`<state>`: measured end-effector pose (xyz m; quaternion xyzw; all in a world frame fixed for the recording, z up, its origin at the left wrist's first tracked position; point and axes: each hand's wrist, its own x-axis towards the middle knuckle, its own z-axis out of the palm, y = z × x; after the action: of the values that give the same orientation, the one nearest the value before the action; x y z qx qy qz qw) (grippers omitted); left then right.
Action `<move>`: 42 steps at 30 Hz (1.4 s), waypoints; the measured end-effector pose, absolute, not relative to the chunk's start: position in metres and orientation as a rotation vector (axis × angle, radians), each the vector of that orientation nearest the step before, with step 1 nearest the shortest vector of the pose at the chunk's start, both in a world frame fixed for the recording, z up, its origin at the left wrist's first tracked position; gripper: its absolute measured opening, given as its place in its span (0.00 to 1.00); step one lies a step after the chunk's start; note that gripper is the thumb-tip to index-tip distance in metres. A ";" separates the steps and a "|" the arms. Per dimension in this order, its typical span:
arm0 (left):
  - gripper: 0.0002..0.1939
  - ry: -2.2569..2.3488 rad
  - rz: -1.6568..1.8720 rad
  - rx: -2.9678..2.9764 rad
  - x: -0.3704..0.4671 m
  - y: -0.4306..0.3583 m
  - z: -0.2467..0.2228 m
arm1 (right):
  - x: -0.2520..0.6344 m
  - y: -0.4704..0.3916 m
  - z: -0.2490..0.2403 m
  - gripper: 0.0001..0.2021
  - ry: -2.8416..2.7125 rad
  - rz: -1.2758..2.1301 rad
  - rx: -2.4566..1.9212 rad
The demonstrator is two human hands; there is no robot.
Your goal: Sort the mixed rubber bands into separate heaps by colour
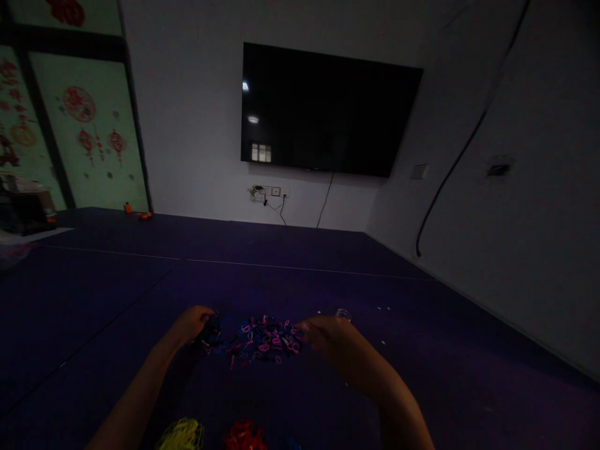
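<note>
Pink, blue and dark small loops lie in a loose pile (269, 340) on the dark blue surface (300, 287). At the pile's left edge, above a clump of dark loops (212, 332), is my left hand (195, 320); its fingers are pinched together on something too small to make out. My right hand (321, 330) reaches in at the pile's right edge, fingers bent together near the pink loops; whatever they hold is hidden. A yellow bundle of bands (182, 435) and a red bundle (244, 436) sit at the bottom edge of the view.
A clear round item (344, 314) lies just beyond my right hand, with small white bits around it. Small orange objects (144, 215) rest at the far left. A large black screen (328, 112) hangs on the wall, and a dark cable (450, 175) runs down at the right.
</note>
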<state>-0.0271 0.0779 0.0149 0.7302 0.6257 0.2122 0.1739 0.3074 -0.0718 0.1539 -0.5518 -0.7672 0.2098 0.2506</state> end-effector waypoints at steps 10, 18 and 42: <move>0.19 1.741 0.521 2.122 -0.017 0.071 0.020 | 0.306 -0.078 0.160 0.15 -2.117 0.566 -1.488; 0.17 1.705 0.508 2.191 -0.008 0.066 0.018 | 0.306 -0.078 0.160 0.15 -2.134 0.570 -1.480; 0.17 1.596 0.697 2.270 0.004 0.067 0.015 | 0.309 -0.076 0.160 0.15 -2.151 0.572 -1.485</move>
<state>0.0035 0.0667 0.0149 0.7855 0.5525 0.2414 0.1398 0.3094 -0.0761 0.1602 -0.5400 -0.7822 0.2079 0.2311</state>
